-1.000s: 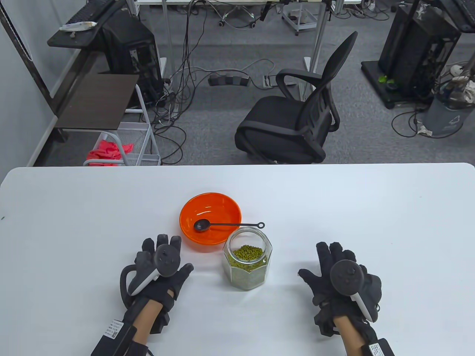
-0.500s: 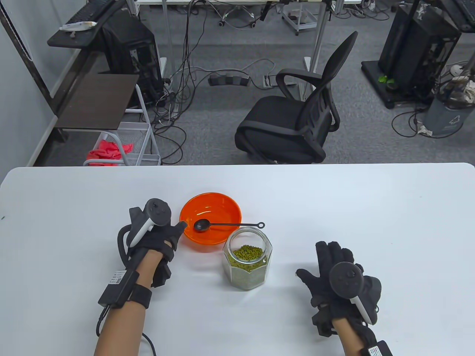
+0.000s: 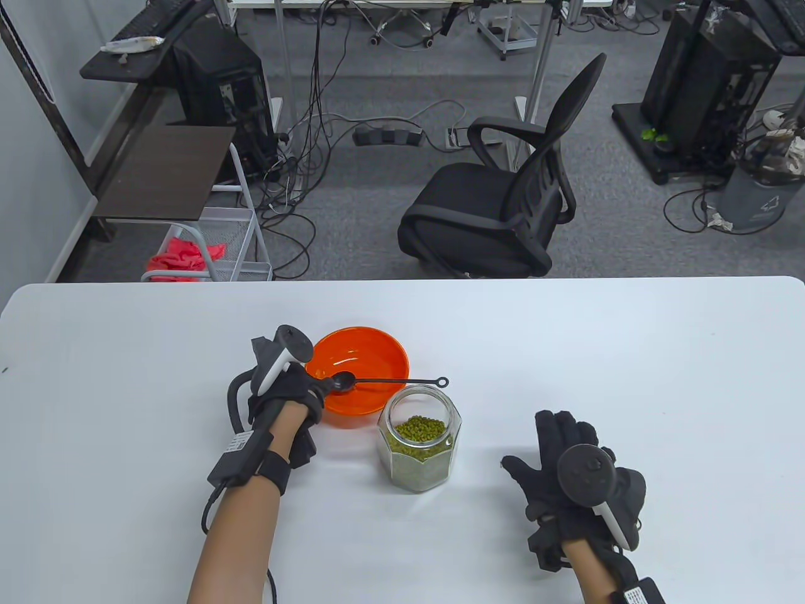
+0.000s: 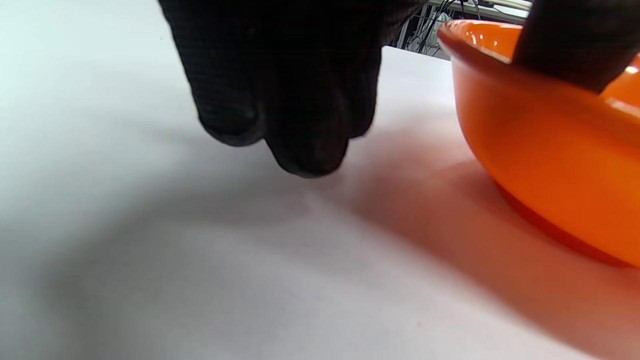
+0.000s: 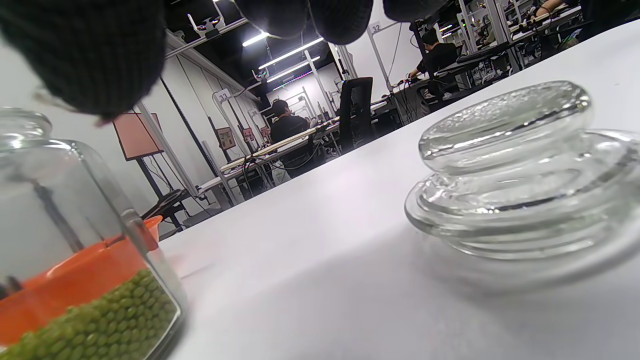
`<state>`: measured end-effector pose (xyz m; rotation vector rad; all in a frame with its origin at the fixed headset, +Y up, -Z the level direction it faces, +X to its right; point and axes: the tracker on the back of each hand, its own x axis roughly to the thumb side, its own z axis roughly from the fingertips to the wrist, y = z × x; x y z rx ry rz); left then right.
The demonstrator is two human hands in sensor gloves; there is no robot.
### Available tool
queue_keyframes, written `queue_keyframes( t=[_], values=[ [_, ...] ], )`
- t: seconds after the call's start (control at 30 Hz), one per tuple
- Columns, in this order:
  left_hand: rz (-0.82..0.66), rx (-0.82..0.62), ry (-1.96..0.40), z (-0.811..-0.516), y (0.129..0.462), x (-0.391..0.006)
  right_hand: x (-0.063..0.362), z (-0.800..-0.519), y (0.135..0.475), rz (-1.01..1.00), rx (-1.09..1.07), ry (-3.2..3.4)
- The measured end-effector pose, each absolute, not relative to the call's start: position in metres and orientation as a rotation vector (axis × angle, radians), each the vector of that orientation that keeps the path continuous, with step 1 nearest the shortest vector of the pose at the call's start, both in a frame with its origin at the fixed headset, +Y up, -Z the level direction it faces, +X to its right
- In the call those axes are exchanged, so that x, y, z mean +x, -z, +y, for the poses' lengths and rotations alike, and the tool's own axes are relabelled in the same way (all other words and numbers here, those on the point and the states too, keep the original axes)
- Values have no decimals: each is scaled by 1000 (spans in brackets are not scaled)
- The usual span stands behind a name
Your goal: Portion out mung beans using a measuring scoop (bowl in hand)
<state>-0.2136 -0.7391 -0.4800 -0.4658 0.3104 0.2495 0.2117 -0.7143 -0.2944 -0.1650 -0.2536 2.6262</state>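
Here, round glossy orange bowl [image 3: 368, 365] beside faceted glass jar [image 3: 419, 450].

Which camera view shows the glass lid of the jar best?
The right wrist view: the glass lid lies large and clear on the table, off the jar. In the table view the right hand covers it. The left wrist view does not show it.

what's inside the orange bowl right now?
Only the black scoop, its handle lying over the right rim of the bowl. No beans visible. The left hand covers the bowl's left edge.
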Motion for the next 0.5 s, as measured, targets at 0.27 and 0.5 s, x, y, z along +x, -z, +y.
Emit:
queue_keyframes(
  t=[0.27,0.5],
  values=[
    [352,-461,-312,-742,484,-216,216,-714,294,-272,-188,-2597],
    [369,-405,-483,-745,476,-226,219,-716,295,-258,-209,-2600]
  ],
)
